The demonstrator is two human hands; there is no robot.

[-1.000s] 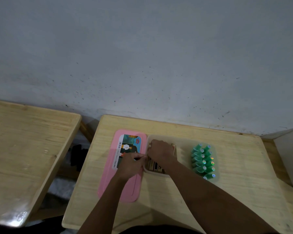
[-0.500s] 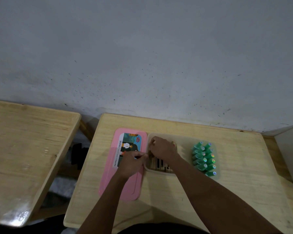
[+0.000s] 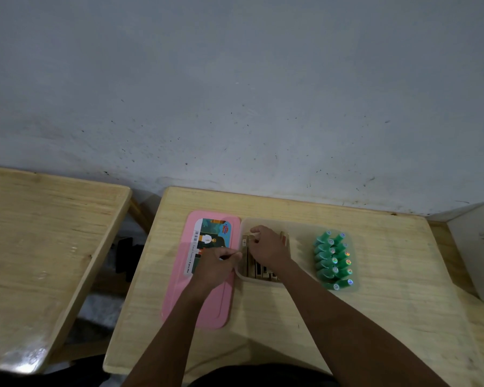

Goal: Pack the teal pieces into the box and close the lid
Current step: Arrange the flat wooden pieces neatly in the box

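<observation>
Most teal pieces (image 3: pixel 333 259) seem packed in the right end of the box (image 3: pixel 299 227), near the tabletop's (image 3: pixel 389 303) far edge. The right hand's (image 3: pixel 268 247) fingers curl on wooden blocks (image 3: pixel 259 270). The left hand (image 3: pixel 215 268) is bunched at the rim, its grip unclear. The pink lid (image 3: pixel 207 308) is not yet on.

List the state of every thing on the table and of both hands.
Pink lid: off, flat left of the box.
Box: open.
Teal pieces: packed in the box's right end.
Tan pieces: in its left end.
Left hand: curled at the box rim, grip unclear.
Right hand: grips tan pieces.
</observation>
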